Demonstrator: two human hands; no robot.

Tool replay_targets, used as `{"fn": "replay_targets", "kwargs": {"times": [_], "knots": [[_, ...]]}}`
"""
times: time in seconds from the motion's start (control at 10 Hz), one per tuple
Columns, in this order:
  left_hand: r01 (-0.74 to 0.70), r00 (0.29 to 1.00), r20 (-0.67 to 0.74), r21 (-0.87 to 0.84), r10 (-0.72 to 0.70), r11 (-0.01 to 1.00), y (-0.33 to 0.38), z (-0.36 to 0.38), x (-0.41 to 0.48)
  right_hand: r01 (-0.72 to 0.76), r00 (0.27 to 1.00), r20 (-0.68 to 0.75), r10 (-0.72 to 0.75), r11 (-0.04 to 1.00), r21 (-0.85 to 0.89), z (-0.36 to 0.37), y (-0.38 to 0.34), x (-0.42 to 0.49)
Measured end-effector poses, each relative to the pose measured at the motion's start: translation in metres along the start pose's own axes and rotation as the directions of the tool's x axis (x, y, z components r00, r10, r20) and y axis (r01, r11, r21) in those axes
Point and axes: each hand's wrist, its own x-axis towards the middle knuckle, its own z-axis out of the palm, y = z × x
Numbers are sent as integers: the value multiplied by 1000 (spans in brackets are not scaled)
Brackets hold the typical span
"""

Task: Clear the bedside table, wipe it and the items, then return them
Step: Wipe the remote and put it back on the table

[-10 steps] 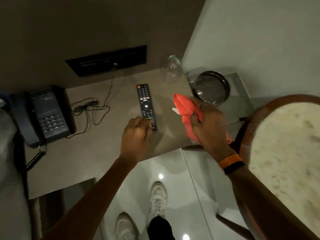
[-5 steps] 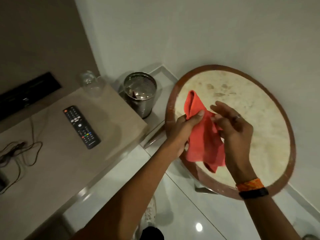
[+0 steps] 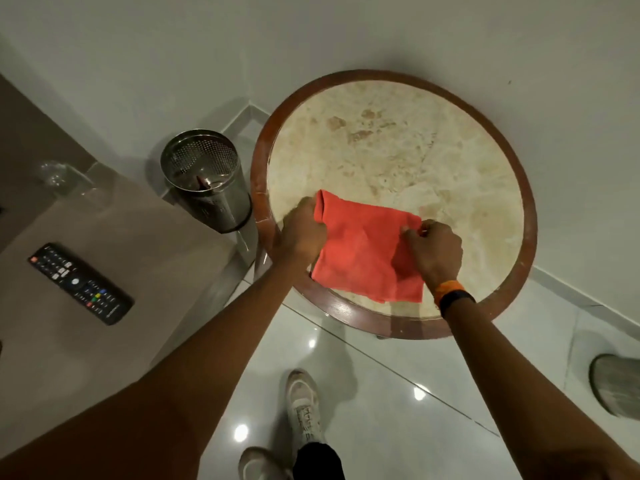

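Observation:
A red cloth (image 3: 363, 251) is stretched flat over the near part of a round marble-topped table (image 3: 398, 150) with a brown wooden rim. My left hand (image 3: 303, 232) pinches the cloth's left edge and my right hand (image 3: 436, 251) pinches its right edge. A black remote control (image 3: 80, 283) lies on the beige bedside table (image 3: 121, 244) at the left, apart from both hands. A clear glass (image 3: 55, 174) stands at that table's far corner.
A perforated steel waste bin (image 3: 207, 181) stands on the floor between the two tables, against the white wall. My white shoes (image 3: 303, 407) are on the glossy tiled floor below. A grey object (image 3: 616, 386) sits at the right edge.
The view swung right from the bedside table to the round table. My left hand left the remote and took the cloth's edge; both hands spread the cloth out flat over the round table.

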Motion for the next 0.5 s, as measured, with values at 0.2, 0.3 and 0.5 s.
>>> {"fn": "replay_targets", "kwargs": {"times": [0.2, 0.3, 0.5], "knots": [[-551, 760, 71, 597, 646, 584, -5, 30, -6, 338, 913, -104, -395, 873, -351, 33, -14, -20], [-598, 742, 270, 680, 613, 424, -15, 42, -7, 451, 885, 82, -459, 798, -399, 51, -10, -25], [-569, 773, 279, 702, 570, 429, -30, 41, -7, 467, 883, 156, -442, 797, -384, 61, -10, -29]]}}
